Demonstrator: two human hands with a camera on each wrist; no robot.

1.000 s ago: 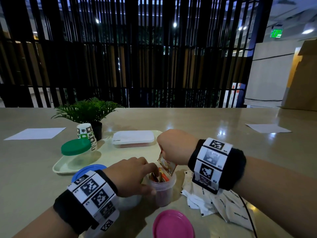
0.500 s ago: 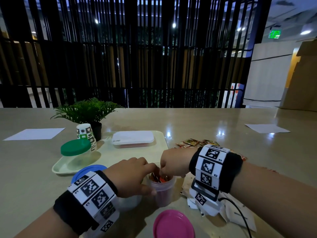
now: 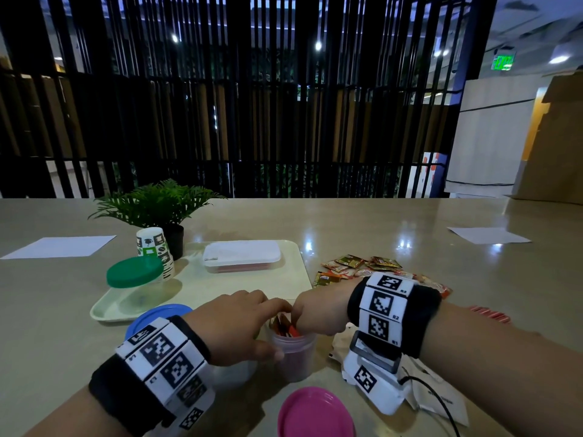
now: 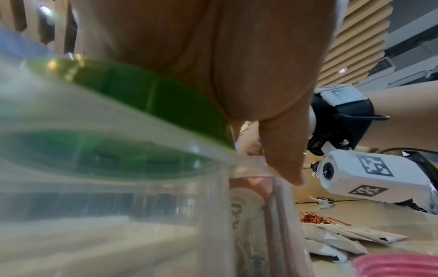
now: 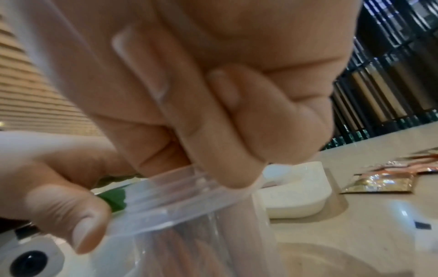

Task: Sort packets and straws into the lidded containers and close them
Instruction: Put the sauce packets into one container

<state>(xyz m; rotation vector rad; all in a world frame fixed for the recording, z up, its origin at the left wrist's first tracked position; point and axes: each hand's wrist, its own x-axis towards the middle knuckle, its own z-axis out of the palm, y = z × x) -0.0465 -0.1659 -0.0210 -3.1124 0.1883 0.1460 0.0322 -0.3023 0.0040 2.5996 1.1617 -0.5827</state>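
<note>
A small clear jar [image 3: 295,357] stands near the table's front edge with red and orange packets [image 3: 285,328] sticking out of its mouth. My left hand [image 3: 268,329] grips the jar, thumb on the near wall and fingers at the rim. My right hand [image 3: 303,323] has its curled fingers down in the mouth, pinching a packet there. The right wrist view shows the jar rim [image 5: 177,196] under those fingers [image 5: 237,140] and my left thumb [image 5: 78,215] against it. The jar's pink lid [image 3: 315,411] lies loose in front. What my right fingertips touch is hidden.
Loose orange and gold packets [image 3: 356,268], white packets [image 3: 438,395] and red straws [image 3: 489,315] lie to the right. A pale tray [image 3: 104,310] carries a green-lidded tub [image 3: 134,272] and a white lidded box [image 3: 241,255]. A blue-lidded tub [image 3: 157,312], a paper cup [image 3: 153,244] and a plant [image 3: 154,203] stand at left.
My right hand came down with the red packet from above the jar into its mouth, and its wrist dropped. The packets behind it came into view. My left hand stayed on the jar.
</note>
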